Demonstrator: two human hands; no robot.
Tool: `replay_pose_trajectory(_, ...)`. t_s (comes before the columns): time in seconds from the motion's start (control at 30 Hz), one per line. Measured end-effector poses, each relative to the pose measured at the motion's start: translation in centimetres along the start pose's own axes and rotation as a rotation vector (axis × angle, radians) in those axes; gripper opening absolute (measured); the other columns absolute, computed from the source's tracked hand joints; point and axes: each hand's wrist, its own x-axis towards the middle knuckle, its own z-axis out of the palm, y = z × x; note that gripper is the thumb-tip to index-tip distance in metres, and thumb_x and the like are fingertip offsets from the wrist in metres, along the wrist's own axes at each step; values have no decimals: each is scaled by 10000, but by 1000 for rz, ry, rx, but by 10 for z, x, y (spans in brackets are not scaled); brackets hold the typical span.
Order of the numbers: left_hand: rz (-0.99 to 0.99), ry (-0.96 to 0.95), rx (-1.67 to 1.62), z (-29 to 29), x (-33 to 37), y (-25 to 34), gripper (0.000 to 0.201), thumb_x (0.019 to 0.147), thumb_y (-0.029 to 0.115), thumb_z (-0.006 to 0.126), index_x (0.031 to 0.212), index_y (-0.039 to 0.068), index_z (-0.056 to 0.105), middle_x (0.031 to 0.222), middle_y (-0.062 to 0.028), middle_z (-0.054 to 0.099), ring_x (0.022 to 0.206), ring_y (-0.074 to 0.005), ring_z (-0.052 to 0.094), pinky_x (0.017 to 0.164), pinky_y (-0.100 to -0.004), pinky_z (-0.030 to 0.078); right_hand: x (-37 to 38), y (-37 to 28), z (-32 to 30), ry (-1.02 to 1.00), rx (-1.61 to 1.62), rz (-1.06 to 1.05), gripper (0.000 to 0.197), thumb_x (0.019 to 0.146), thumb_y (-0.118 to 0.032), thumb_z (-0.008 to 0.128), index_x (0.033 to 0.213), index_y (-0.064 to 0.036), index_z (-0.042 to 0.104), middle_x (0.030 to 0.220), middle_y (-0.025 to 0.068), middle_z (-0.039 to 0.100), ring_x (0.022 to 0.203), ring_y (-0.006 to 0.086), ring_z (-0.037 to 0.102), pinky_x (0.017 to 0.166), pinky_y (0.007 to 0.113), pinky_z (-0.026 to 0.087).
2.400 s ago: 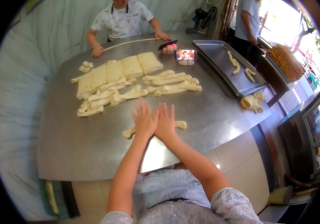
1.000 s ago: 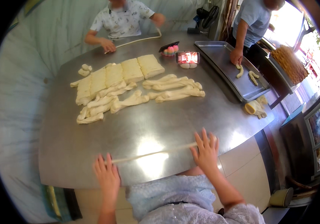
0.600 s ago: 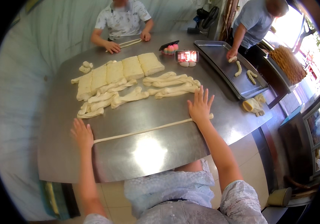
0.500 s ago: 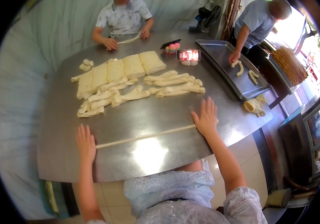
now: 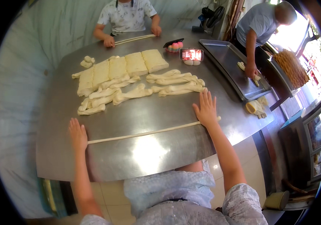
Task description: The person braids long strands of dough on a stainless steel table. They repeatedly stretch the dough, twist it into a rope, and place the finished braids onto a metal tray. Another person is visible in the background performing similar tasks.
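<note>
A long thin rope of dough (image 5: 145, 133) lies across the near part of the metal table (image 5: 63, 157). My left hand (image 5: 78, 135) rests flat over its left end, fingers stretched out. Near the other end my right hand (image 5: 206, 111) lies flat on the rope, palm down, and a short tip of dough sticks out to its right. Beyond the rope lie several loose dough strips (image 5: 132, 96) on the left and more dough strips (image 5: 179, 89) on the right, close to my right fingertips. Behind them sit thick scored slabs of dough (image 5: 119, 68).
Across the table a co-worker (image 5: 127, 17) stretches a doubled dough strand (image 5: 135, 39). At the right, another person (image 5: 256, 30) reaches into a metal tray (image 5: 220, 56) with twisted dough pieces. A propped phone (image 5: 191, 54), small dough lumps (image 5: 87, 62) and gloves (image 5: 257, 107) lie around.
My left hand has slid outward to the left, and the dough rope is longer. The far co-worker's strand is now doubled. The person at the tray has moved their hand to the nearer twist.
</note>
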Motion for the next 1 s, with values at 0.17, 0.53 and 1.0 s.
replay_pose_trajectory(0.17, 53, -191, -73, -53, -125, 24, 563, 1052, 227, 382, 1549, -28, 303, 1645, -241, 207, 1530, -382, 191, 1254, -479, 140, -121, -5, -49, -87, 44, 132, 763, 966, -429, 572, 1487, 88, 361, 1573, 317, 312, 1465, 444, 314, 1182, 568, 232)
replay_pose_trajectory(0.53, -220, -17, 94, -4, 10, -9, 589, 1085, 292, 346, 1554, -55, 266, 1649, -256, 174, 1534, -381, 177, 1259, -468, 133, -2, 11, 6, 43, -21, 67, 751, 982, -440, 549, 1480, 96, 375, 1581, 269, 328, 1490, 427, 262, 1231, 539, 164)
replay_pose_trajectory(1.0, -265, -129, 20, 5, -39, -36, 575, 1072, 279, 331, 1582, 22, 265, 1647, -255, 188, 1538, -394, 152, 1251, -506, 110, -58, 14, -22, -51, 33, 79, 766, 972, -435, 570, 1493, 86, 361, 1590, 280, 312, 1481, 420, 296, 1210, 534, 215)
